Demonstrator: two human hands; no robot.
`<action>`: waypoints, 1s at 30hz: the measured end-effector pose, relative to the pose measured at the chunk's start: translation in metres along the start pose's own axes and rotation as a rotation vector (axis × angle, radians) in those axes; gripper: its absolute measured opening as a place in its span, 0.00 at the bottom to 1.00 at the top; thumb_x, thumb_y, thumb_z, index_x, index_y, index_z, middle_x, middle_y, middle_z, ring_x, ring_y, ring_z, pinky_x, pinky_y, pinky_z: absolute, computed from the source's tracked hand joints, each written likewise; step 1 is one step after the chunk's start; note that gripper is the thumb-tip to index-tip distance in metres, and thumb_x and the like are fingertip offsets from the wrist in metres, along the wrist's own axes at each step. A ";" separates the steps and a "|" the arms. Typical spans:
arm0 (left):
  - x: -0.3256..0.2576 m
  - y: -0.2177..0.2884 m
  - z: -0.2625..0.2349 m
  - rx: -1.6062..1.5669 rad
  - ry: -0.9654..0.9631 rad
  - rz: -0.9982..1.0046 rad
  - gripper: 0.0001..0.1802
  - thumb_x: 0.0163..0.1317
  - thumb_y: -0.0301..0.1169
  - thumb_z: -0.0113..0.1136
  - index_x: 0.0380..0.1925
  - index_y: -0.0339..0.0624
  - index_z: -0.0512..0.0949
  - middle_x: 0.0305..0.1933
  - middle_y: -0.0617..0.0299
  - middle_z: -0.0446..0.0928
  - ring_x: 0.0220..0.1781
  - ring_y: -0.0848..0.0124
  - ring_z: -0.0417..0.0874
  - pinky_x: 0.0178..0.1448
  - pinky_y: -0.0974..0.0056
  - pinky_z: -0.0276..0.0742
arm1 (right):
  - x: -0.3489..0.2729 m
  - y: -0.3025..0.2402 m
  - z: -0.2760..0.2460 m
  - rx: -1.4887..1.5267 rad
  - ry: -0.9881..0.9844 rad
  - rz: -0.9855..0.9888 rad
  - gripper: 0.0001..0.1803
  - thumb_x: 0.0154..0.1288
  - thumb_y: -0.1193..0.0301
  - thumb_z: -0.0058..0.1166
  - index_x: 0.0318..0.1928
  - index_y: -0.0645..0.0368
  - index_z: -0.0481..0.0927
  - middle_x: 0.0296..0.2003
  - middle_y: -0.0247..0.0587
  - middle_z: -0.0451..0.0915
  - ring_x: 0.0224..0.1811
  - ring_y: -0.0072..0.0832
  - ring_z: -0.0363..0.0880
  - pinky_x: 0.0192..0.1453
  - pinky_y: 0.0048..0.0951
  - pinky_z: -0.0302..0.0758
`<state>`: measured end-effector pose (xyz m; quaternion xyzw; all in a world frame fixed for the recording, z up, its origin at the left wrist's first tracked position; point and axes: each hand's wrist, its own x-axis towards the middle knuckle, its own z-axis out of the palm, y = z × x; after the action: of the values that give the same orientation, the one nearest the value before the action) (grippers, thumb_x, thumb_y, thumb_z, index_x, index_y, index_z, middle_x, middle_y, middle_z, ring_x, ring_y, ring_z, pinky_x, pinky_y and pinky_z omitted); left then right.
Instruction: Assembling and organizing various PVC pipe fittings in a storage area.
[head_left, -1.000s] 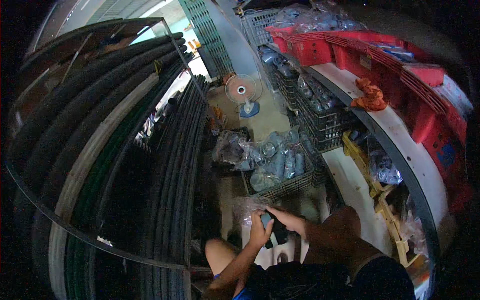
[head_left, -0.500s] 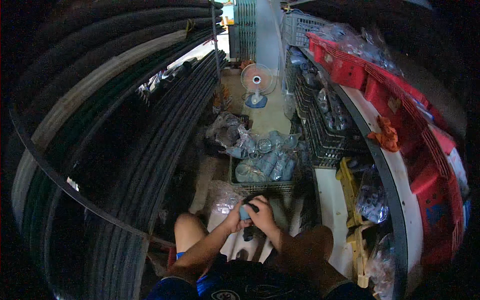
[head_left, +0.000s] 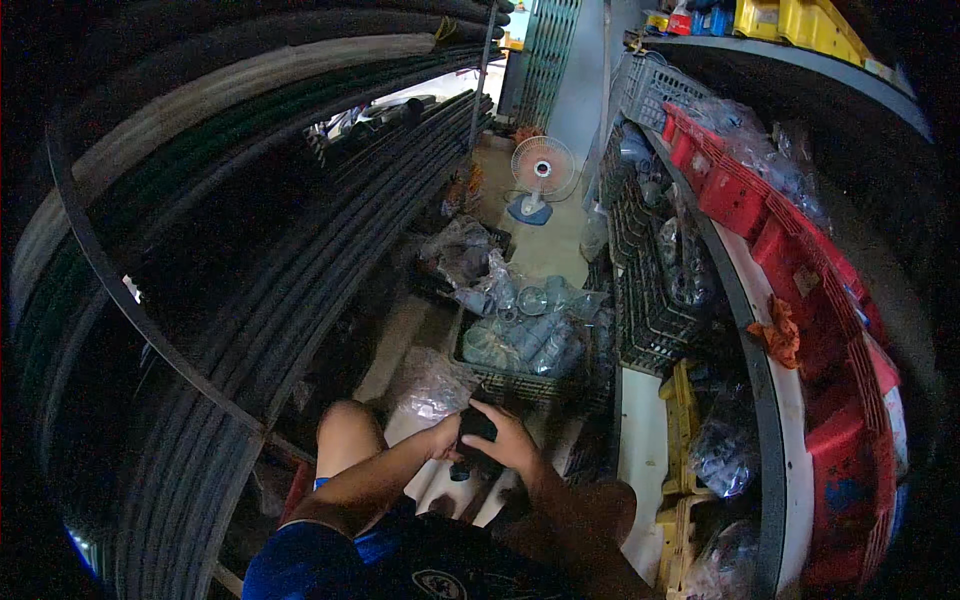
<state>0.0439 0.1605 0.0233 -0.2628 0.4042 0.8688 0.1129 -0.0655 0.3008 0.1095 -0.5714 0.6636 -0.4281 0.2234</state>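
Note:
In front of my knees, my two hands meet around a dark rounded piece (head_left: 478,427), perhaps a pipe fitting; shadow hides its exact kind. My left hand (head_left: 440,438) is closed at its left side with curled fingers. My right hand (head_left: 510,445) grips it from the right, thumb and forefinger set around it in a C shape. Just below the hands a small black piece (head_left: 459,471) shows; whether it is held or lies lower down I cannot tell. Crumpled clear plastic (head_left: 432,385) lies just beyond my left hand.
Ahead stands a dark crate (head_left: 520,386) of bagged grey fittings (head_left: 530,340). Long dark pipes (head_left: 330,230) fill the left rack. On the right are stacked black crates (head_left: 650,310), yellow bins (head_left: 680,420) and red bins (head_left: 740,200). A fan (head_left: 541,170) stands farther back.
The view has tilted and shifted. A blue-grey part seen between my hands earlier no longer shows; the dark piece does. My right thumb and forefinger have spread wider.

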 end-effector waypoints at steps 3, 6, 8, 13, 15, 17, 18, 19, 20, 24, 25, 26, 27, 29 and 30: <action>0.004 -0.003 0.012 -0.055 0.033 0.040 0.26 0.71 0.58 0.35 0.33 0.52 0.74 0.18 0.66 0.70 0.11 0.76 0.62 0.15 0.70 0.56 | -0.001 0.012 0.014 -0.130 0.253 -0.019 0.20 0.64 0.60 0.61 0.48 0.63 0.81 0.40 0.55 0.82 0.44 0.50 0.82 0.50 0.39 0.77; 0.010 -0.026 -0.005 0.093 0.320 0.243 0.30 0.73 0.55 0.30 0.42 0.41 0.73 0.31 0.54 0.77 0.27 0.62 0.79 0.27 0.60 0.73 | 0.008 0.007 0.032 -0.158 0.405 0.154 0.18 0.69 0.60 0.52 0.37 0.66 0.79 0.26 0.60 0.78 0.31 0.56 0.80 0.37 0.46 0.75; 0.011 -0.034 -0.006 0.408 0.474 0.551 0.30 0.73 0.54 0.31 0.45 0.38 0.71 0.36 0.50 0.77 0.35 0.56 0.79 0.37 0.57 0.74 | 0.009 0.028 0.036 -0.120 0.364 0.229 0.19 0.69 0.58 0.51 0.39 0.65 0.81 0.29 0.62 0.79 0.35 0.59 0.80 0.40 0.47 0.75; -0.010 0.000 0.052 0.994 0.468 0.896 0.23 0.72 0.45 0.47 0.53 0.34 0.67 0.48 0.37 0.74 0.53 0.41 0.76 0.58 0.51 0.70 | -0.008 0.151 0.028 0.137 0.410 0.676 0.22 0.73 0.58 0.45 0.47 0.66 0.80 0.38 0.55 0.83 0.43 0.42 0.82 0.48 0.40 0.74; -0.017 0.007 0.054 1.021 0.506 0.927 0.22 0.70 0.42 0.52 0.52 0.33 0.67 0.48 0.35 0.74 0.52 0.40 0.75 0.56 0.50 0.71 | -0.007 0.149 0.038 0.635 0.356 0.880 0.26 0.76 0.53 0.41 0.55 0.64 0.77 0.46 0.44 0.82 0.51 0.37 0.79 0.55 0.40 0.73; -0.006 0.007 0.034 0.857 0.509 0.952 0.23 0.70 0.42 0.52 0.52 0.32 0.66 0.47 0.35 0.74 0.49 0.40 0.77 0.54 0.48 0.72 | -0.002 0.123 0.051 0.980 0.314 0.632 0.28 0.76 0.50 0.42 0.59 0.60 0.74 0.46 0.38 0.81 0.50 0.35 0.79 0.56 0.39 0.74; -0.019 0.001 0.010 0.731 0.553 0.708 0.23 0.71 0.43 0.51 0.53 0.33 0.66 0.46 0.35 0.75 0.47 0.41 0.78 0.52 0.49 0.74 | 0.007 0.061 0.059 1.112 0.198 0.567 0.24 0.73 0.56 0.52 0.58 0.60 0.73 0.45 0.37 0.80 0.48 0.29 0.79 0.53 0.36 0.76; -0.007 0.003 -0.001 0.734 0.540 0.718 0.23 0.71 0.43 0.51 0.53 0.33 0.66 0.46 0.35 0.75 0.47 0.41 0.78 0.52 0.49 0.74 | 0.007 0.055 0.055 1.105 0.210 0.558 0.24 0.73 0.56 0.52 0.58 0.60 0.73 0.45 0.37 0.80 0.48 0.29 0.79 0.53 0.36 0.76; 0.003 0.001 -0.028 0.780 0.492 0.688 0.25 0.72 0.47 0.47 0.53 0.35 0.67 0.45 0.37 0.76 0.41 0.44 0.80 0.46 0.51 0.76 | 0.007 0.050 0.060 0.797 0.187 0.372 0.21 0.70 0.61 0.56 0.57 0.60 0.73 0.45 0.36 0.79 0.47 0.27 0.79 0.51 0.33 0.76; 0.009 0.023 -0.011 0.268 0.277 0.185 0.33 0.72 0.59 0.35 0.49 0.40 0.72 0.26 0.51 0.77 0.14 0.64 0.73 0.18 0.62 0.68 | 0.001 0.053 0.052 0.411 0.317 0.160 0.22 0.63 0.71 0.65 0.54 0.62 0.72 0.41 0.35 0.79 0.42 0.22 0.78 0.46 0.28 0.77; 0.002 0.026 -0.014 0.149 0.271 0.102 0.34 0.71 0.61 0.34 0.45 0.40 0.74 0.20 0.55 0.74 0.09 0.69 0.68 0.13 0.65 0.62 | 0.003 0.041 0.053 0.344 0.322 0.114 0.22 0.63 0.70 0.65 0.54 0.63 0.72 0.40 0.35 0.80 0.42 0.22 0.78 0.46 0.28 0.77; -0.013 0.032 -0.009 0.069 0.226 0.091 0.30 0.72 0.58 0.36 0.37 0.42 0.75 0.14 0.60 0.70 0.08 0.72 0.63 0.11 0.67 0.58 | 0.004 0.019 0.045 0.379 0.262 0.130 0.23 0.63 0.70 0.66 0.54 0.64 0.72 0.40 0.35 0.79 0.41 0.21 0.77 0.45 0.28 0.76; -0.024 0.044 0.010 0.081 0.218 0.049 0.30 0.72 0.57 0.34 0.31 0.44 0.74 0.16 0.60 0.71 0.07 0.73 0.59 0.11 0.70 0.53 | 0.003 0.015 0.031 0.379 0.327 0.128 0.23 0.63 0.70 0.66 0.54 0.64 0.72 0.40 0.35 0.79 0.41 0.21 0.77 0.45 0.28 0.76; -0.028 0.046 -0.001 0.090 0.142 -0.077 0.31 0.72 0.58 0.30 0.31 0.46 0.74 0.18 0.62 0.73 0.08 0.74 0.57 0.12 0.70 0.52 | 0.002 0.003 0.024 0.414 0.179 0.101 0.22 0.64 0.68 0.65 0.54 0.64 0.73 0.40 0.37 0.79 0.42 0.21 0.76 0.44 0.27 0.75; -0.025 0.041 -0.002 0.105 0.154 -0.068 0.33 0.71 0.59 0.29 0.30 0.46 0.74 0.19 0.61 0.73 0.08 0.74 0.57 0.12 0.70 0.52 | -0.002 0.000 0.019 0.303 0.211 0.048 0.21 0.67 0.65 0.62 0.54 0.63 0.74 0.40 0.39 0.79 0.43 0.21 0.76 0.46 0.27 0.75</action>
<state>0.0487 0.1333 0.0624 -0.3361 0.4474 0.8194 0.1246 -0.0500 0.2962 0.0986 -0.4669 0.6247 -0.5753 0.2464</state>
